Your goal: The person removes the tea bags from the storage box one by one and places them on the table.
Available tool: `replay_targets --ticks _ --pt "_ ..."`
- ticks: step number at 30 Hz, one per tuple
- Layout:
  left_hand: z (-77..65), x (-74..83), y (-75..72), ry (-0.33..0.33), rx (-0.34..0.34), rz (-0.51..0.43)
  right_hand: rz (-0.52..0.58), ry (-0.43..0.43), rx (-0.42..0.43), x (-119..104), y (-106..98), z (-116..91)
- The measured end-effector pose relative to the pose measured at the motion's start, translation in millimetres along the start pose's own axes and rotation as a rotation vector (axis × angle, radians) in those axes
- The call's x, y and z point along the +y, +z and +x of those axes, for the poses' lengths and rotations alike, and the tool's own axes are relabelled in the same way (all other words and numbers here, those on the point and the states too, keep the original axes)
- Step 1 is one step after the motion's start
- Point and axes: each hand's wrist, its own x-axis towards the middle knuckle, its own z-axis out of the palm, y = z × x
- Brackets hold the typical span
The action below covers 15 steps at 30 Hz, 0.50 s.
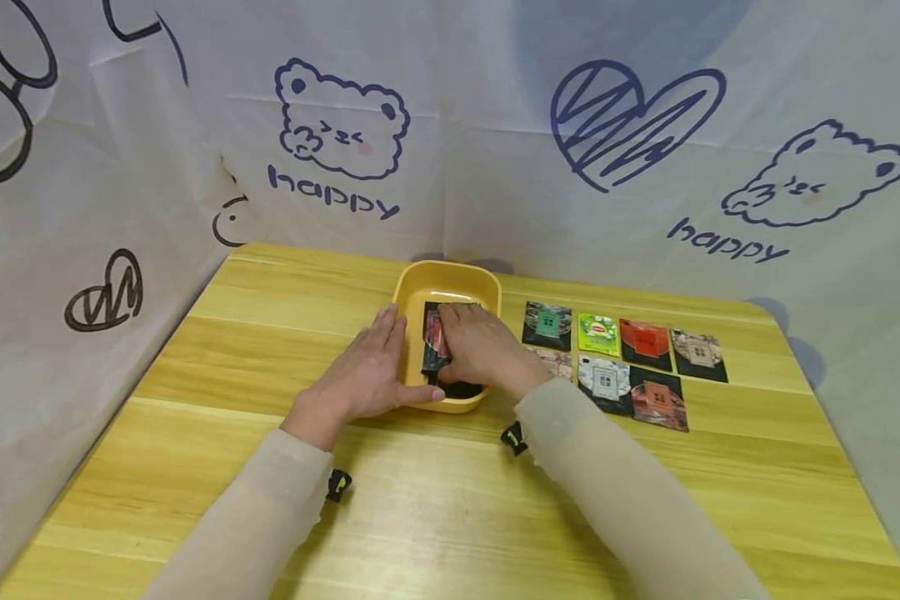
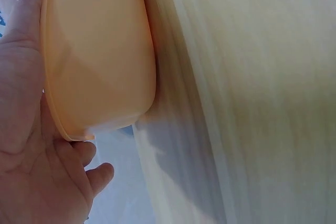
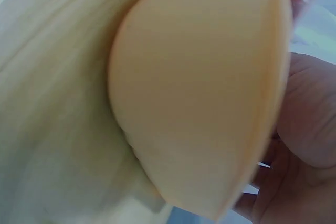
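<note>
A yellow plastic box (image 1: 450, 272) stands on the table with dark tea bag packets inside. My left hand (image 1: 363, 367) rests along its left rim, fingers nearly straight and thumb stretched over the near edge. In the left wrist view, that hand (image 2: 26, 124) lies against the rim of the box (image 2: 100, 51). Inside the box, my right hand (image 1: 483, 346) holds a black and red tea bag packet (image 1: 435, 337), fingers at its far end and thumb at its near end. The right wrist view shows the box wall (image 3: 194, 87) hiding the packet from the right hand (image 3: 310, 114).
Right of the box, several flat tea bag packets lie in two rows, among them a green one (image 1: 547, 325), a yellow-green one (image 1: 598, 334) and a red one (image 1: 646, 343). My right forearm passes close to the lower row. A white printed cloth (image 1: 480, 192) hangs behind the table (image 1: 270, 333).
</note>
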Motion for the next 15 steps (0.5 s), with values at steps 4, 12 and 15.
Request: replay_targets --ticks 4,12,15 --pt "0.8 -0.8 0.6 0.001 -0.003 -0.017 0.018 0.003 0.018 1 -10 -6" --pt "0.9 -1.2 0.5 -0.001 -0.004 -0.043 0.063 0.008 0.04 3 -33 -22" --pt "1.1 -0.4 0.1 -0.009 -0.007 -0.051 0.077 0.01 0.056 7 -39 -31"
